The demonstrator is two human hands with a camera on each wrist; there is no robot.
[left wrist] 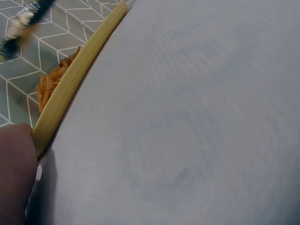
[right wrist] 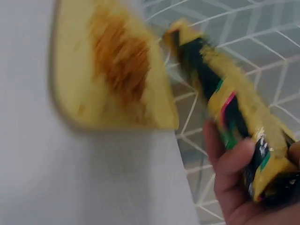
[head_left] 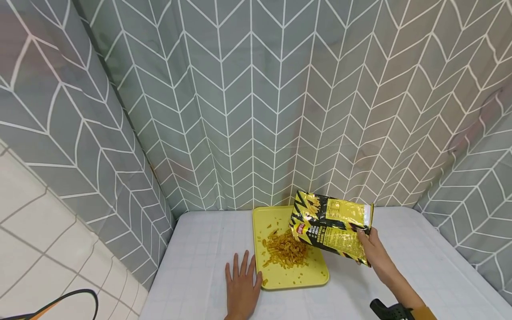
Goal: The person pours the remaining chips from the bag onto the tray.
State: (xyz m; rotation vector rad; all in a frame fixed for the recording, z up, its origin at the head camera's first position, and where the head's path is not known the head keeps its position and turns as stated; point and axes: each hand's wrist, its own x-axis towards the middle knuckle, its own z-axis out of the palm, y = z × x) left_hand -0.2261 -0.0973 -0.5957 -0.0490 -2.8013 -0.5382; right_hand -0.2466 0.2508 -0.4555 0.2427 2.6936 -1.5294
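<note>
A yellow and black snack bag (head_left: 334, 226) is gripped near its right end by my right hand (head_left: 376, 253). The bag slants over the right side of a yellow tray (head_left: 294, 284), its far end overlapping a pile of golden snack pieces (head_left: 286, 250) in the head view. In the right wrist view, the fingers (right wrist: 236, 157) curl around the bag (right wrist: 225, 93). My left hand (head_left: 242, 284) lies flat with spread fingers beside the tray's left edge, its thumb at the rim. The left wrist view shows the tray's side wall (left wrist: 77, 79) close to that hand.
A white cloth (head_left: 200, 249) covers the table. Grey curtains (head_left: 256, 111) with white zigzag lines hang behind and at the sides. Crumbs lie scattered over the tray. A black cable (head_left: 86, 291) shows at the lower left, and a dark band (head_left: 392, 310) sits on the right wrist.
</note>
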